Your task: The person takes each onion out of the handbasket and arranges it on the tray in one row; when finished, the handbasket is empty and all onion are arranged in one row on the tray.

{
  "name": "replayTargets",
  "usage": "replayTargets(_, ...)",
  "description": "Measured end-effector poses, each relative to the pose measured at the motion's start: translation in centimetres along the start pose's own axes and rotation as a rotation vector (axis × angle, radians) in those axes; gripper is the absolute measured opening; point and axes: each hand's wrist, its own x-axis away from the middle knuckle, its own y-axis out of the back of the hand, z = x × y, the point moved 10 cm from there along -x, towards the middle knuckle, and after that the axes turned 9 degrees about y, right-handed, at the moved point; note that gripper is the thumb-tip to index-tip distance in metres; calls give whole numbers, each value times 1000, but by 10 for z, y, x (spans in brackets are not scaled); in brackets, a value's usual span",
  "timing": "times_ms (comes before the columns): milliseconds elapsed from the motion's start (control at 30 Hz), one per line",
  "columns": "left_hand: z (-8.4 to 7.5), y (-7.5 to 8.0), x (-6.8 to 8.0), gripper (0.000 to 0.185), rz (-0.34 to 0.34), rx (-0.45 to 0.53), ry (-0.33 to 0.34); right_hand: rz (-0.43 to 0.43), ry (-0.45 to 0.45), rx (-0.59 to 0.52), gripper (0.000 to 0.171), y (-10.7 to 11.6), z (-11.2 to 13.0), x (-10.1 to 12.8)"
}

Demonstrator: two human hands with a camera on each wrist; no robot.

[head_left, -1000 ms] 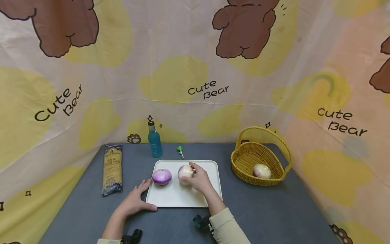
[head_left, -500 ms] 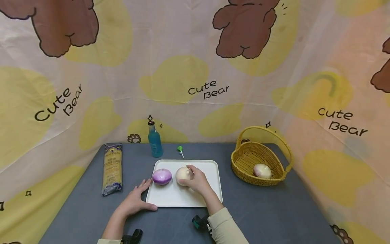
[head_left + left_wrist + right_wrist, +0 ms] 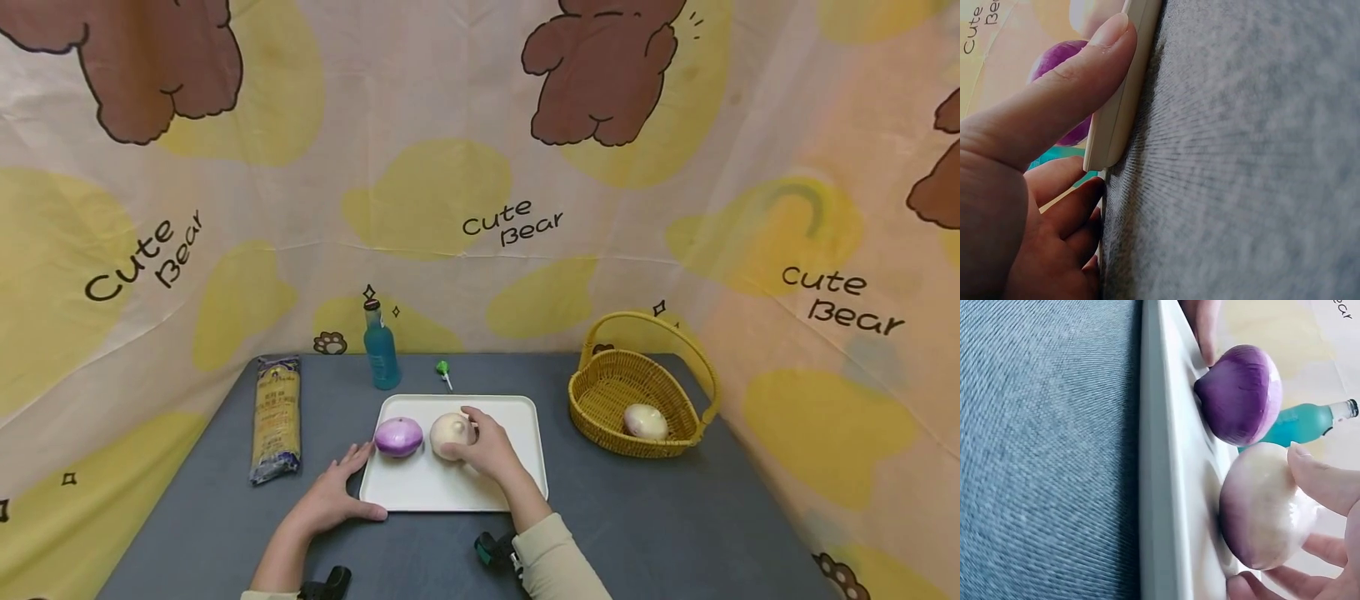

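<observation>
Room: between tray point(image 3: 435, 489) and basket point(image 3: 600, 434) | Obstacle: purple onion point(image 3: 398, 437) left of white onion point(image 3: 446, 432)

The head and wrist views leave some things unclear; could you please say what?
Head view: part of the pale onion, hidden by the right hand.
Head view: fine print on the yellow packet, too small to read.
Left wrist view: part of the purple onion, hidden by the left hand.
</observation>
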Motion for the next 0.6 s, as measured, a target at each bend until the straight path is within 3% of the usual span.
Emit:
replayTargets(300,1,-1,0,124,3,-2,18,-22,8,-49,77,19,13,5)
replayTargets(600,-1,0,1,124,5,5,19,-40,62,-26,74,41,36,9)
